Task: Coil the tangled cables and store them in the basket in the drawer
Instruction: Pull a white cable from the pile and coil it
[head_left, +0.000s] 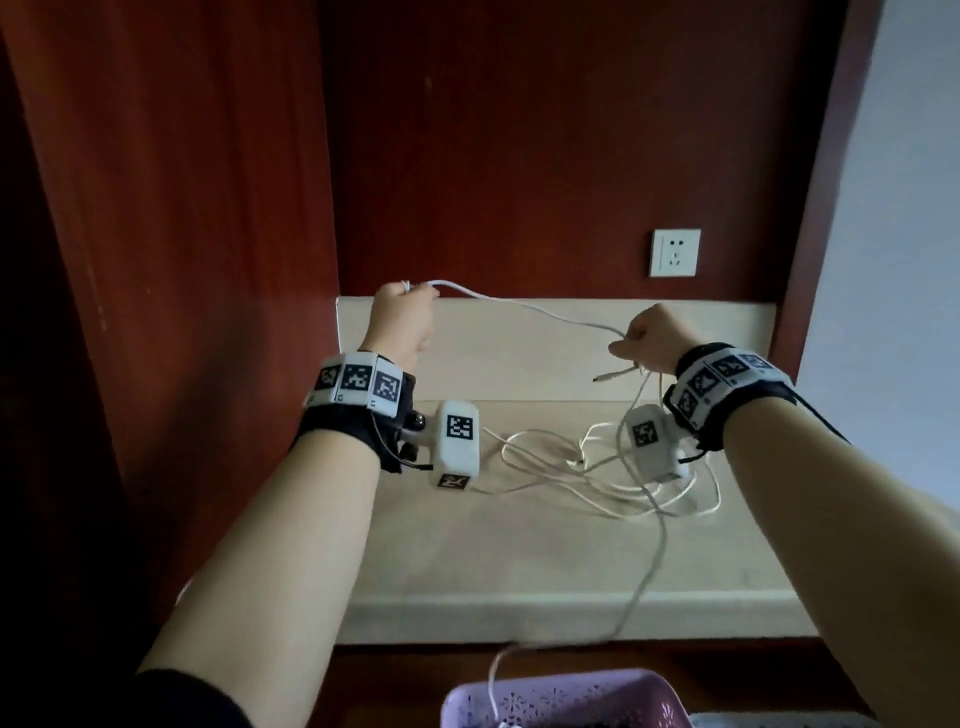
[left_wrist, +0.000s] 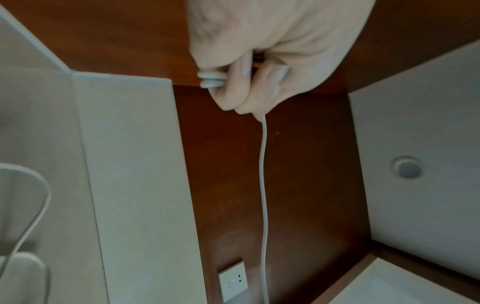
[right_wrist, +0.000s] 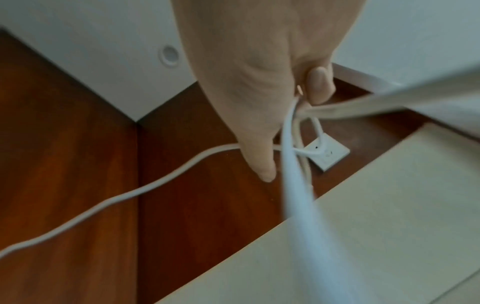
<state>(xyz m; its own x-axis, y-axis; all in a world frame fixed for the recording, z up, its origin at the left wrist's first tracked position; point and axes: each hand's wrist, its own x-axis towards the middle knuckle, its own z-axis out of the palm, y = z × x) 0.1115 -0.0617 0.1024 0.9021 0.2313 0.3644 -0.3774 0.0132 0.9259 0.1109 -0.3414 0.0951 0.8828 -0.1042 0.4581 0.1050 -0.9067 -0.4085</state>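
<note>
A: Gripping check — left hand (head_left: 404, 317) is fisted round a few small turns of white cable (head_left: 545, 310), raised above the back of the beige counter (head_left: 519, 561). Loop ends stick out of the fist in the left wrist view (left_wrist: 211, 79).

B: Right hand (head_left: 652, 332)?

A: Also holding cable. Fingers curled, several strands bunched under them, one plug end (head_left: 605, 378) poking out to the left. Wrist view is blurry, thumb (right_wrist: 319, 84) presses on the bundle.

B: Between the hands?

A: One strand sags from the left fist to the right.

B: Rest of the cables?

A: Tangled loops (head_left: 597, 467) lie on the counter below the right wrist. One strand runs off the front edge down into the purple basket (head_left: 566, 696) at the bottom of the head view.

B: Background?

A: White wall socket (head_left: 674, 252) on the red-brown wood panel (head_left: 519, 130).
</note>
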